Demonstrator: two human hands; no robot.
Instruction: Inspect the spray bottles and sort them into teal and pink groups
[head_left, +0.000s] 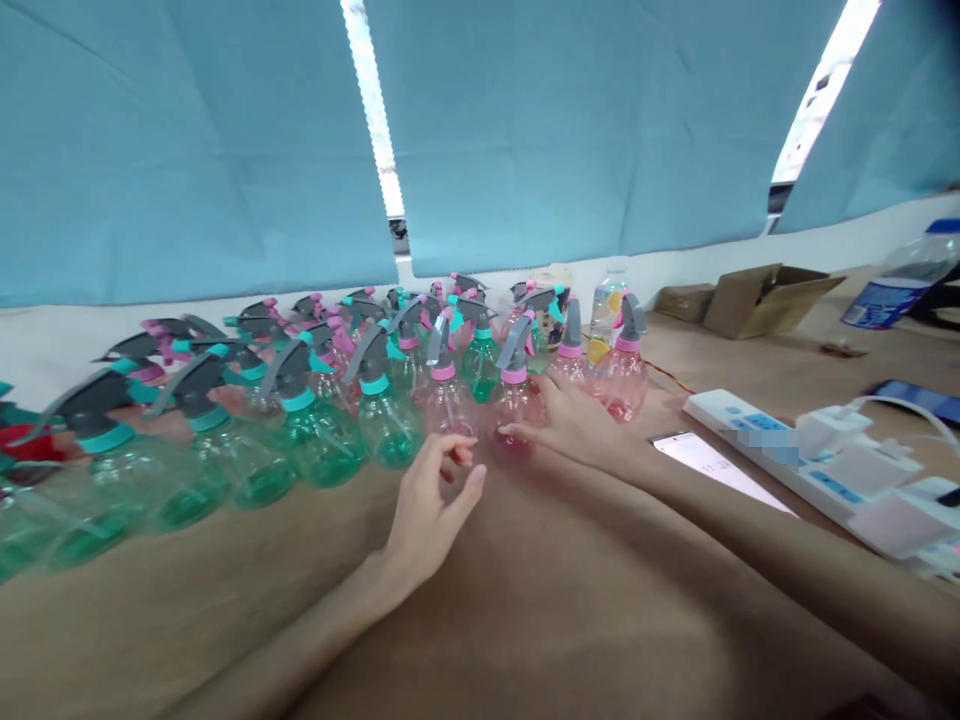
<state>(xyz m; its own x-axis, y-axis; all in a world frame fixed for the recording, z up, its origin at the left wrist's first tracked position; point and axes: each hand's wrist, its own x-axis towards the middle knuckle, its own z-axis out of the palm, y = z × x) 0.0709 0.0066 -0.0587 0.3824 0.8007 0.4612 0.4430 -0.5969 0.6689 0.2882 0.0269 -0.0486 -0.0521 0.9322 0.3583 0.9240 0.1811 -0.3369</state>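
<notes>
Spray bottles (319, 440) stood crowded upright on the desk (570, 620), green-tinted ones with teal collars to the left and pink ones with pink collars in the middle, all with grey triggers. My left grip (427, 510) was half-curled just in front of one pink bottle (448, 405), its fingertips (459, 450) at the bottle's base; from this head view I could not be sure whether they touched it or held anything. My right grip (570, 425) was released and spread, its fingers (529, 428) resting against the next pink bottle (514, 445) without closing round it. Behind them stood a clear water bottle (607, 320) with lemon slices inside. To the right lay a white power strip (780, 450) with chargers plugged in, a lit phone (712, 465) beside it, and a cardboard box (765, 300) further back. A plastic bottle (900, 275) with a blue cap lay at the far right, and a teal curtain (187, 150) hung along the back.
</notes>
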